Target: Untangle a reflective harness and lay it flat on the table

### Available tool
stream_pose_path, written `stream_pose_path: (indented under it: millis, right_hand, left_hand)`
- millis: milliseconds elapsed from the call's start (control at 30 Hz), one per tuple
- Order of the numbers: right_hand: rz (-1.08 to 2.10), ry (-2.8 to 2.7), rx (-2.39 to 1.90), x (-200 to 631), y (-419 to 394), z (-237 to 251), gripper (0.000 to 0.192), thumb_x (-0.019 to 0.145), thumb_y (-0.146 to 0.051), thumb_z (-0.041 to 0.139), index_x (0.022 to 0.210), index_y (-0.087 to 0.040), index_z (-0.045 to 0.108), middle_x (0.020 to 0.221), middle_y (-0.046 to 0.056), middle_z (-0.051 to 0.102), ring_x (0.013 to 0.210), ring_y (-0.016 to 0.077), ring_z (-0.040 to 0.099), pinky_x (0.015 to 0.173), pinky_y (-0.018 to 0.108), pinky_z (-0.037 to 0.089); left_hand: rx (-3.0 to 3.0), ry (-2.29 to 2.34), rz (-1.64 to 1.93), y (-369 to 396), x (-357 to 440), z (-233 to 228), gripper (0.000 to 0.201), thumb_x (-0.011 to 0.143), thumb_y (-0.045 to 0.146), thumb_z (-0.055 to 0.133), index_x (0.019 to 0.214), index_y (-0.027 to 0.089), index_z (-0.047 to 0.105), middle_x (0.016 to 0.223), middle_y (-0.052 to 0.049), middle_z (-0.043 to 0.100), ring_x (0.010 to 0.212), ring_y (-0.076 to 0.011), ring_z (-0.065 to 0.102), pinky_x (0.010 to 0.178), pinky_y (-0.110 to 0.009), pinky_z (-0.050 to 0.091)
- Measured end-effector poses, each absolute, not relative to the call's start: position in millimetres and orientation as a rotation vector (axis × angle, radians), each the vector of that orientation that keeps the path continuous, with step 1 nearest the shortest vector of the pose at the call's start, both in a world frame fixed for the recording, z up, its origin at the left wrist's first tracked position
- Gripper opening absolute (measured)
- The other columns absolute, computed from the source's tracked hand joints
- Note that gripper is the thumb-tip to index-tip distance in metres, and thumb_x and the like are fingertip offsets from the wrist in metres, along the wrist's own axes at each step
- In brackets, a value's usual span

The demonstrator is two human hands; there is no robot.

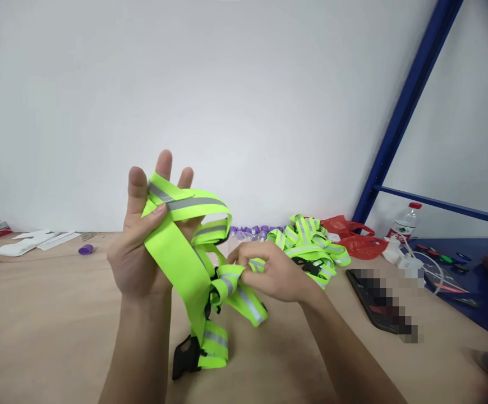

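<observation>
My left hand (143, 241) is raised palm-up, its thumb pressing a neon-yellow reflective strap (185, 252) that wraps over the fingers. The strap has a grey reflective stripe and hangs down to a black plastic buckle (185, 354) just above the table. My right hand (269, 272) pinches a folded loop of the same strap between thumb and fingers, a little lower and to the right of the left hand. Both hands are above the wooden table (50, 325).
A pile of similar yellow straps (309, 247) lies behind my right hand. Red plastic bags (353, 238), a water bottle (404, 223), a dark phone (378, 306), purple caps (252, 231), a purple lid (86, 249) and white papers (33, 241) lie around. A blue frame (399, 112) stands right.
</observation>
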State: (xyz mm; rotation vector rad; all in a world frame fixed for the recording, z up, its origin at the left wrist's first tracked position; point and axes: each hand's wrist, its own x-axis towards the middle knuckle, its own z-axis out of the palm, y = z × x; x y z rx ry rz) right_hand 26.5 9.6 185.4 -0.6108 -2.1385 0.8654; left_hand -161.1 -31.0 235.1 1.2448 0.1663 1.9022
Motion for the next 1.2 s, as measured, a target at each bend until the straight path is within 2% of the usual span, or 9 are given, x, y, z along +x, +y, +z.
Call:
stream_pose_path:
  millis: [133,267,367,433,600,667,833,1000,1200]
  right_hand:
    - [0.891,-1.621,-0.540,25.8,17.4,180.5,0.018,0.077,-0.015,0.059,0.061,-0.020,0.053,0.070,0.000,0.065,0.070,0.0155,0.058,0.068,0.029,0.045]
    - [0.742,-1.139,-0.412,28.3,27.2,178.2,0.025,0.080,-0.019,0.063,0.059,-0.022,0.050,0.050,-0.006,0.051,0.058,0.0125,0.055,0.069,0.028,0.049]
    - [0.843,-1.148,-0.415,33.5,28.5,181.4,0.029,0.082,-0.027,0.068,0.063,-0.023,0.047,0.041,-0.010,0.042,0.042,0.0104,0.049,0.053,0.025,0.048]
    - [0.960,-1.337,-0.470,32.6,24.9,182.4,0.028,0.084,-0.034,0.069,0.067,-0.022,0.050,0.046,-0.009,0.050,0.038,0.0097,0.050,0.044,0.023,0.044]
    - [1.022,-1.806,-0.545,14.1,9.4,178.2,0.013,0.087,-0.031,0.067,0.093,-0.019,0.066,0.091,0.004,0.073,0.079,0.0159,0.071,0.067,0.027,0.056]
    - [1.002,-1.948,-0.562,9.5,4.8,177.7,0.023,0.087,-0.029,0.067,0.109,-0.020,0.067,0.102,0.005,0.073,0.092,0.0175,0.071,0.077,0.029,0.056]
    - [1.016,-2.431,-0.658,13.5,0.1,178.6,0.039,0.080,-0.032,0.077,0.116,-0.021,0.069,0.100,0.004,0.074,0.080,0.0162,0.068,0.070,0.026,0.052]
    - [0.917,-2.533,-0.674,11.9,-4.5,175.2,0.019,0.078,-0.025,0.077,0.096,-0.021,0.074,0.080,-0.002,0.070,0.068,0.0133,0.061,0.061,0.023,0.047]
    - [0.801,-1.997,-0.530,10.9,-4.5,180.0,0.021,0.078,-0.014,0.065,0.095,-0.024,0.072,0.090,-0.001,0.072,0.091,0.0193,0.065,0.084,0.031,0.053]
  left_hand:
    - [1.041,0.176,2.033,-26.6,-175.9,237.8,0.045,0.085,-0.003,0.049,0.092,0.035,0.073,0.145,0.015,0.057,0.143,-0.0179,0.045,0.082,-0.023,0.059]
    - [0.880,0.191,2.176,-22.8,-187.0,239.2,0.045,0.081,-0.007,0.048,0.089,0.032,0.070,0.126,0.009,0.071,0.132,-0.0155,0.056,0.085,-0.025,0.059]
    - [0.827,0.178,2.233,-20.1,-188.3,238.6,0.042,0.075,-0.009,0.053,0.089,0.027,0.069,0.118,0.004,0.075,0.125,-0.0178,0.061,0.077,-0.023,0.060]
    - [0.835,0.234,2.182,-18.9,-184.6,237.7,0.039,0.075,-0.008,0.057,0.089,0.026,0.069,0.117,0.003,0.075,0.125,-0.0210,0.062,0.074,-0.022,0.060]
    - [1.065,0.336,1.894,-20.3,-162.8,233.3,0.032,0.077,-0.002,0.064,0.093,0.026,0.067,0.126,-0.001,0.072,0.119,-0.0266,0.066,0.066,-0.023,0.061]
    - [1.169,0.332,1.736,-23.1,-153.2,231.6,0.030,0.078,0.002,0.067,0.094,0.027,0.067,0.130,-0.001,0.070,0.115,-0.0273,0.069,0.064,-0.023,0.061]
    - [1.246,0.334,1.585,-31.3,-140.8,229.8,0.023,0.080,0.006,0.068,0.092,0.026,0.066,0.127,0.000,0.070,0.110,-0.0274,0.072,0.067,-0.026,0.064]
    - [1.314,0.415,1.672,-36.6,-143.7,229.5,0.022,0.082,0.012,0.069,0.096,0.028,0.066,0.131,0.001,0.069,0.110,-0.0276,0.072,0.068,-0.027,0.064]
    - [1.539,0.585,1.663,-36.4,-145.3,230.9,0.014,0.090,0.024,0.064,0.102,0.022,0.070,0.131,-0.007,0.069,0.095,-0.0250,0.073,0.068,-0.030,0.061]
